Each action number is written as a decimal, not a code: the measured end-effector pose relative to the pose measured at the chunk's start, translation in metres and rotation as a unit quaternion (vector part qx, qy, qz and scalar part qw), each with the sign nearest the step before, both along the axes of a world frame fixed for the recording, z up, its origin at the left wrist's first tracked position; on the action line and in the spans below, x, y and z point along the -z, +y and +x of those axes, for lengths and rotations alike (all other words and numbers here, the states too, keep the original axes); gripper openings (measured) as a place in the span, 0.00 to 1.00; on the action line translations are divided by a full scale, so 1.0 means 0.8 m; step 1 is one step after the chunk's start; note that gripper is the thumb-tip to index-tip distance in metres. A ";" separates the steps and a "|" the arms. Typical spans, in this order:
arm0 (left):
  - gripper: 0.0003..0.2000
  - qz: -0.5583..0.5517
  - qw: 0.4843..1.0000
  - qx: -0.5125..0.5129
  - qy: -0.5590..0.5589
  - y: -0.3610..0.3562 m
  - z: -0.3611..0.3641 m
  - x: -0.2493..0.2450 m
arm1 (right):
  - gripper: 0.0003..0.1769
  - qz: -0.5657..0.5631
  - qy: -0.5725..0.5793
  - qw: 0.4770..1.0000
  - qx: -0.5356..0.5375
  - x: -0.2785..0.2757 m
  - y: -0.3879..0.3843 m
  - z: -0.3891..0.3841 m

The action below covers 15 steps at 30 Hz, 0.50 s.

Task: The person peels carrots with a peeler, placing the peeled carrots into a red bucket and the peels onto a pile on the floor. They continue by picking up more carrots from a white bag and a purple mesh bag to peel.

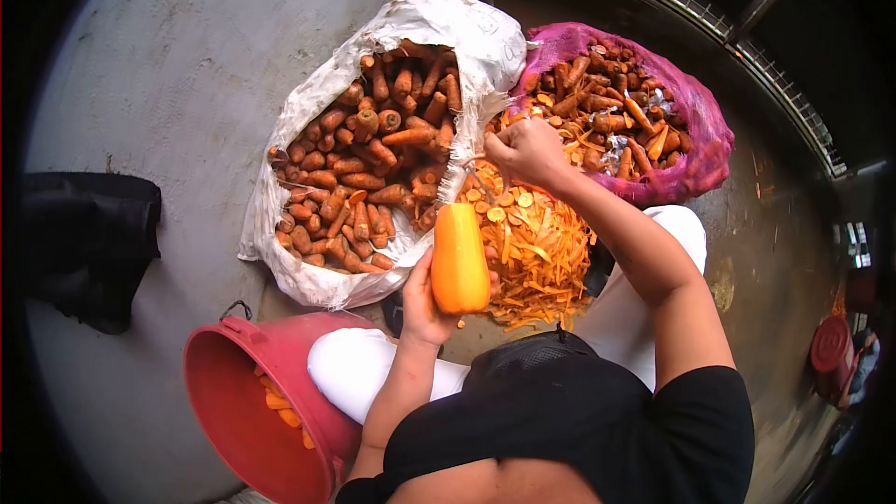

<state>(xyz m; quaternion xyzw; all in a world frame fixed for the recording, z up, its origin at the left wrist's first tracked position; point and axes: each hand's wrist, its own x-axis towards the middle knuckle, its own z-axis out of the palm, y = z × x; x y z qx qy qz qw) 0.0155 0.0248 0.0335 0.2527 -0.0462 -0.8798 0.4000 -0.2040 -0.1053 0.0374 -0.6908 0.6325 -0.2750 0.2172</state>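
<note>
My left hand [427, 306] is wrapped round a thick peeled carrot [460, 261], smooth and bright orange, its narrower end pointing away from me. Beyond it, my right hand [527, 149] is closed in a pinch above the peelings. A thin curved piece shows by its fingertips, too small to name. Beneath both hands lies a heap of carrot peelings [537, 266] with cut round ends mixed in. Unpeeled carrots [350, 168] fill the open white sack [313, 98] just left of my right hand.
A pink mesh sack [702, 121] with more carrots and scraps stands at the far right. A red bucket [280, 364] tilts beside my left knee, some peeled carrots [280, 406] inside. Dark cloth [89, 243] lies at the left; a metal grating [747, 47] runs along the upper right.
</note>
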 end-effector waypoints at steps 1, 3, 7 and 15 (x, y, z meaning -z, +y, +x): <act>0.27 0.003 1.000 -0.013 -0.010 -0.002 -0.002 0.005 | 0.22 -0.028 -0.073 0.997 -0.027 -0.003 0.008 0.008; 0.25 -0.011 0.999 -0.022 -0.024 -0.003 0.001 0.017 | 0.20 -0.095 -0.112 0.982 -0.117 -0.018 0.035 0.015; 0.22 0.055 0.995 -0.077 -0.044 -0.005 0.000 0.028 | 0.21 -0.248 -0.065 0.933 -0.252 -0.034 0.089 0.044; 0.23 0.063 0.998 -0.024 -0.019 0.001 -0.012 0.022 | 0.22 -0.277 -0.021 0.938 -0.209 -0.029 0.075 0.032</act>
